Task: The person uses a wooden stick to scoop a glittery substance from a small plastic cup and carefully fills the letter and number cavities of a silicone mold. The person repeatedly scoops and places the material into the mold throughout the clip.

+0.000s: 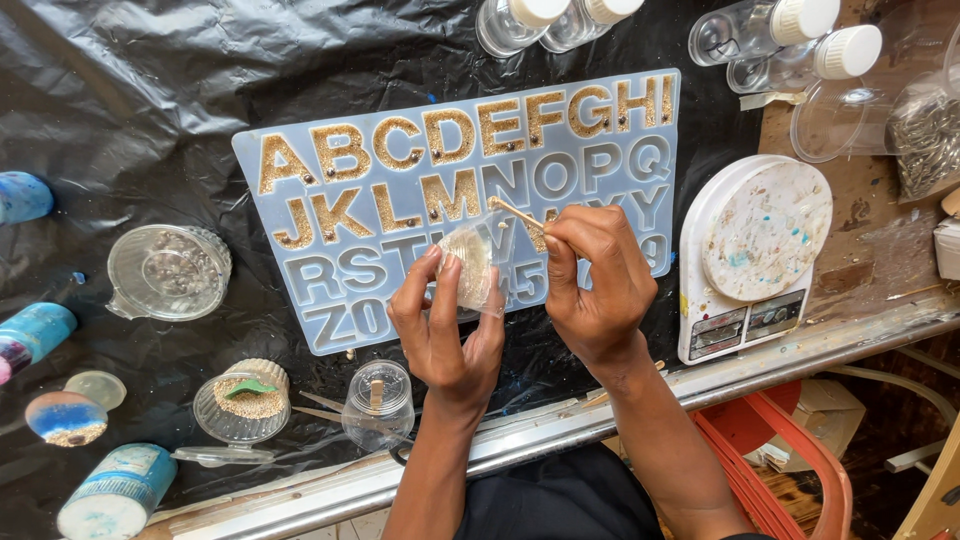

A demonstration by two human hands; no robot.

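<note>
The left hand point(447, 325) grips a tilted cup point(468, 268); the right hand point(592, 285) pinches a wooden stick point(517, 213). Tilt it too far and glitter could spill across unfilled letters of the mould point(600, 170)

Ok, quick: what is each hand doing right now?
Left hand: closed on a small clear cup of gold glitter.
Right hand: fingers pinching a wooden stick.

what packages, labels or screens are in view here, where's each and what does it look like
Kitchen scale: right of the letter mould, white, paint-speckled round platform, small grey display at its near edge.
Labelled tubs: left table edge, cylindrical, blue-and-white wraps.
Cardboard box: below the table, right, brown.
</note>
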